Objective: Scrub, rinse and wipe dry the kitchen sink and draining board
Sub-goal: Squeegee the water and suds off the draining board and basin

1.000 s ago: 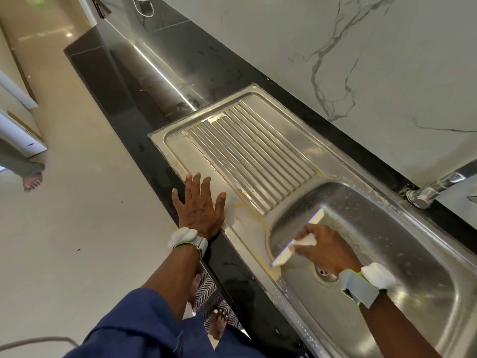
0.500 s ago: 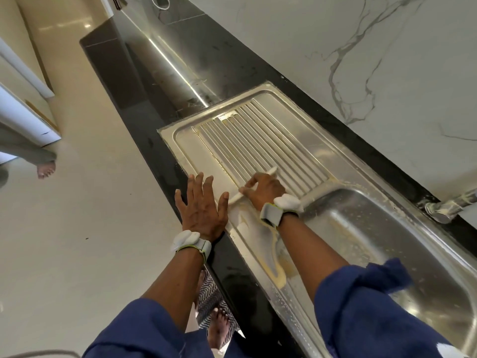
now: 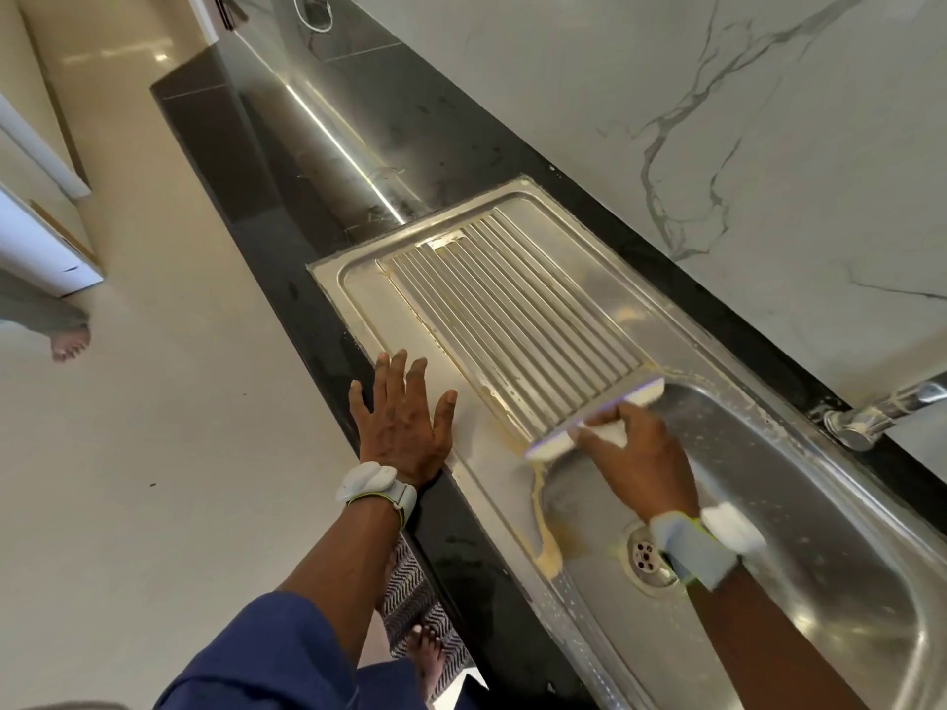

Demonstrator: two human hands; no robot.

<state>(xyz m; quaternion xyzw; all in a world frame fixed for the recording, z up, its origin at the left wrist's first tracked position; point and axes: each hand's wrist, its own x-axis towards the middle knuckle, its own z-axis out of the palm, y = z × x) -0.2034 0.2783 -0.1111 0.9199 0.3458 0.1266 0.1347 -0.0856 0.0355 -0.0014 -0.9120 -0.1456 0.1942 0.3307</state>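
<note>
Here, left hand (image 3: 402, 425): laid flat, palm down, fingers straight and spread, left of centre; it rests on the front rim of the steel unit, heel over the black edge.
scrubber (image 3: 648, 391): a long white bar with a purple lower edge, lying across the line where the ribs meet the basin, just right of centre.
right hand (image 3: 638, 466): fingers curled over the near side of the scrubber, gripping it; the wrist lies above the basin.
draining board (image 3: 512, 310): ribbed steel, running from the centre toward the upper left; tan film along its near ribs.
sink (image 3: 845, 530): steel basin at lower right, flecked with pale specks.
drain (image 3: 643, 553): beside the right wrist.
suds (image 3: 546, 553): a tan streak down the basin's left rim, ending in a blob at lower centre.
tap (image 3: 871, 409): chrome, at the right edge.
counter (image 3: 317, 171): glossy black, stretching to the upper left.
wall (image 3: 717, 120): white, grey-veined, upper right.
mat (image 3: 410, 597): zigzag pattern, bottom centre, a bare foot (image 3: 428, 658) on it.
</note>
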